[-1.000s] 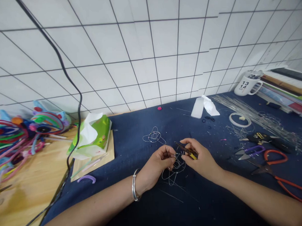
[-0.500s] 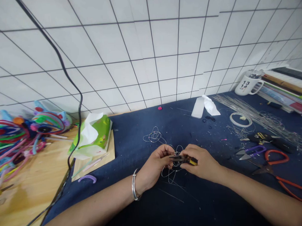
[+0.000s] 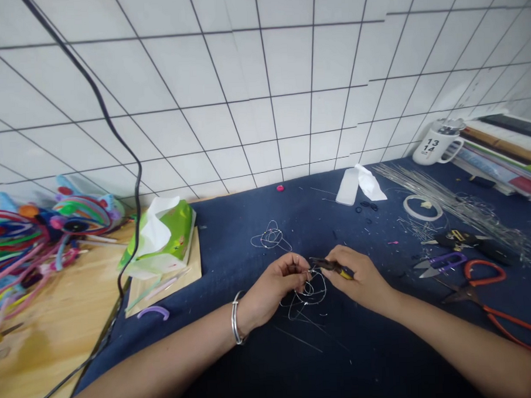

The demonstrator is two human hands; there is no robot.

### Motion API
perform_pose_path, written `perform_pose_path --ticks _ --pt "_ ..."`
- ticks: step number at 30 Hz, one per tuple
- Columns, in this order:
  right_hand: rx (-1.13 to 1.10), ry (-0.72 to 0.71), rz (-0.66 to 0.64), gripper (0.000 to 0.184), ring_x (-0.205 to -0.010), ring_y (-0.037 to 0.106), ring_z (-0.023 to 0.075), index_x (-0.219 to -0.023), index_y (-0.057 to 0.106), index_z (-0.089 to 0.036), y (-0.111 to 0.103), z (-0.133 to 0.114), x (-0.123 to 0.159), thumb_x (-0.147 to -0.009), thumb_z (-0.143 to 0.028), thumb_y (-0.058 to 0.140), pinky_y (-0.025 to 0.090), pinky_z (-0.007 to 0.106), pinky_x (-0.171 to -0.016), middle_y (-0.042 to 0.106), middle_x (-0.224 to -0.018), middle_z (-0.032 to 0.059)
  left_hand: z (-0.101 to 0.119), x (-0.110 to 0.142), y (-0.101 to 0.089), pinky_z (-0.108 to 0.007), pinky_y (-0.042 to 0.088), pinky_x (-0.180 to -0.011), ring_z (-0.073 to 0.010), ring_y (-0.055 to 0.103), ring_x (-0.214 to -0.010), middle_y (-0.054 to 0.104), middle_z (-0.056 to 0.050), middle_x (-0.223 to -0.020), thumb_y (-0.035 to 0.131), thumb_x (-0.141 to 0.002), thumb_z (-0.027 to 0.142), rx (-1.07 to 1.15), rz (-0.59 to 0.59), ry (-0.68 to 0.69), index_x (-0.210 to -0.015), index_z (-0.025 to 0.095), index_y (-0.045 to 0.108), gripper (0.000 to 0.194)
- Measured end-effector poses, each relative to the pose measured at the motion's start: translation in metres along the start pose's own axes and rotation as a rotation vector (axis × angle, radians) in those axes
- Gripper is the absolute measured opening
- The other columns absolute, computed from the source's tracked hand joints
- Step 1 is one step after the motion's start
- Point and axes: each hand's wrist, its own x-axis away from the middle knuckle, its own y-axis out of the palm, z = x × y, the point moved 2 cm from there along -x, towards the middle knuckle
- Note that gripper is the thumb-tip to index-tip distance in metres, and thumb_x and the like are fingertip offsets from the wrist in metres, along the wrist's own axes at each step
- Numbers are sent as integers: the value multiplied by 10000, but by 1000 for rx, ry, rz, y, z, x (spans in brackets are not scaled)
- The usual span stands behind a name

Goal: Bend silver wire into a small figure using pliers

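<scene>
Between the fingertips of my left hand is pinched a piece of thin silvery wire, bent into loose loops that hang below the fingers. My right hand is closed round small pliers with a black and yellow handle. The dark jaws of the pliers point left, at the wire close to my left fingertips; whether they grip it I cannot tell. A second coil of wire lies on the dark blue cloth beyond my left hand. Straight wire pieces lie nearer to me.
At right lie purple-handled snips, orange-handled scissors, black pliers, a ring of clear line and a wire bundle. A white mug stands behind. A green tissue pack and a black cable are at left.
The pliers have turned and shifted slightly up and right, away from the middle of the wire loops. More of the looped wire shows below my left fingers.
</scene>
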Motion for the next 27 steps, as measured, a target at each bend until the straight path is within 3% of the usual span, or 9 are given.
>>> perform_pose_path --ticks 6,12,21,27 --pt "-46 106 -10 119 -679 470 97 -816 530 -207 -2 3 -1 -816 -309 469 371 241 -623 498 -738 -12 -2 -1 0 -231 393 -643 -96 486 -707 550 -20 -828 534 -716 58 -47 -33 -17 -899 150 534 205" --pt "-27 -1 22 120 -679 470 100 -797 530 -196 -3 4 -2 -807 -303 476 379 244 -632 501 -740 -2 -3 -1 0 -234 397 -636 -98 476 -707 535 -16 -821 558 -728 113 -106 -44 -5 -908 158 536 187" --pt "-35 1 -9 130 -665 466 95 -786 520 -196 -1 6 -3 -810 -315 472 383 240 -633 500 -727 -5 -5 -1 0 -219 375 -566 -76 430 -606 506 1 -777 533 -769 185 -295 -33 -3 -907 175 541 139" --pt "-50 -7 -17 125 -666 467 89 -795 527 -193 -2 5 -2 -806 -309 483 380 233 -635 509 -735 -8 -2 -1 -1 -226 378 -600 -96 455 -666 516 -5 -787 529 -770 180 -443 -11 55 -903 177 540 133"
